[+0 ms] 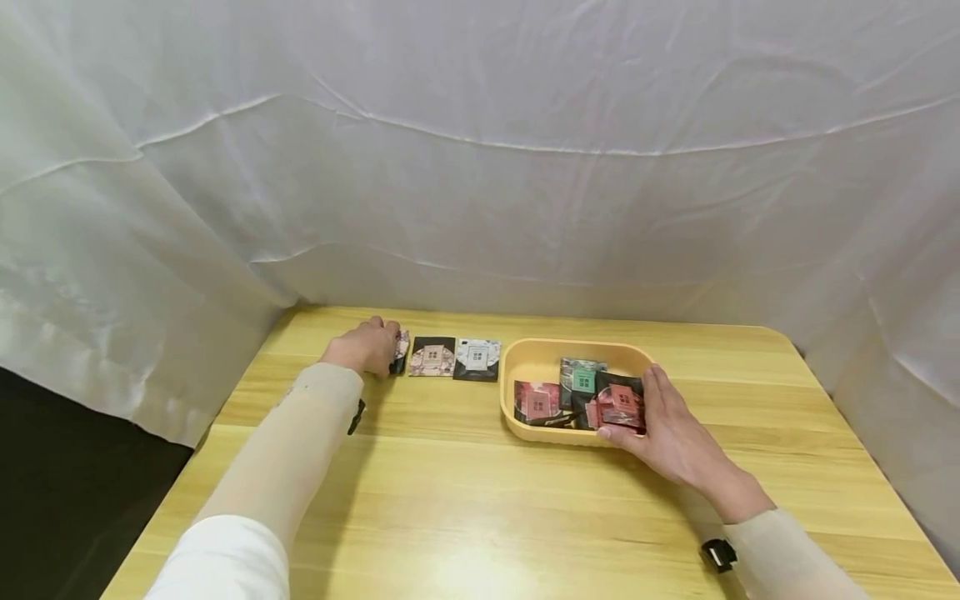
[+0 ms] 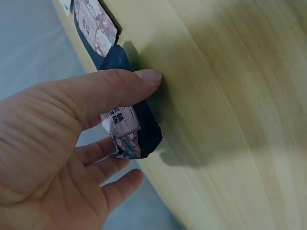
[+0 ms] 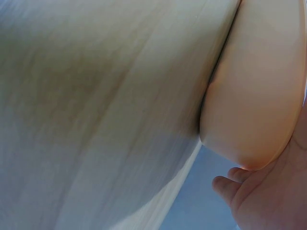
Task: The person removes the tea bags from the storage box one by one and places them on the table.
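My left hand [image 1: 366, 343] pinches a black sachet with a pink floral label [image 2: 123, 120] at the back left of the table. Thumb lies across its near face, fingers behind it. Beside it lie a black sachet with a pink label [image 1: 432, 357] and a white floral sachet [image 1: 477, 360]. Around the right end of a yellow tray [image 1: 577, 342], my right hand [image 1: 678, 437] holds its rim, the thumb at the front edge. Inside the tray are a green-labelled sachet [image 1: 582, 379], a red sachet [image 1: 537, 403] and overlapping black-and-red sachets [image 1: 621, 402].
The wooden table [image 1: 465, 500] runs back to a pale hanging cloth [image 1: 480, 208], which also hangs along both sides. A dark area [image 1: 75, 483] lies beyond the table's left edge.
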Available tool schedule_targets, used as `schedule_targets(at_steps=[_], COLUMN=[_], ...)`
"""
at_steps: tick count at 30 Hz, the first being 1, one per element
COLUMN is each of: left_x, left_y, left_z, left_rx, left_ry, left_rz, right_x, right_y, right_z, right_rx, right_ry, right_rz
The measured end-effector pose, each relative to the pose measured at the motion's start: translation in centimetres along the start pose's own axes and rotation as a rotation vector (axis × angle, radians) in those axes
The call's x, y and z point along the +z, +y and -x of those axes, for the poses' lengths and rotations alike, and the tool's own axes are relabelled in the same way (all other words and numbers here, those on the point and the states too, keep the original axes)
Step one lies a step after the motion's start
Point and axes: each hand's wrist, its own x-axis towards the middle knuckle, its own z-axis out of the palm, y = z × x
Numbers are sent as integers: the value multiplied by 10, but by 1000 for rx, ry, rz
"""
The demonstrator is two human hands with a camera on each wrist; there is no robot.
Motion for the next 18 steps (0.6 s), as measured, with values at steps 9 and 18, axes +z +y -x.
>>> schedule_targets(at_steps=[9,18], left_x=[-1,-1], left_y=[-2,-2], left_z=[-2,-7], left_rx=[-50,-60], left_ry=[-51,-72], left_rz=[1,-15], right_x=[-1,-2], right_y=[0,0], right_z=[0,1], right_rx=[-1,-3], right_ry=[5,6], right_rz=[6,3])
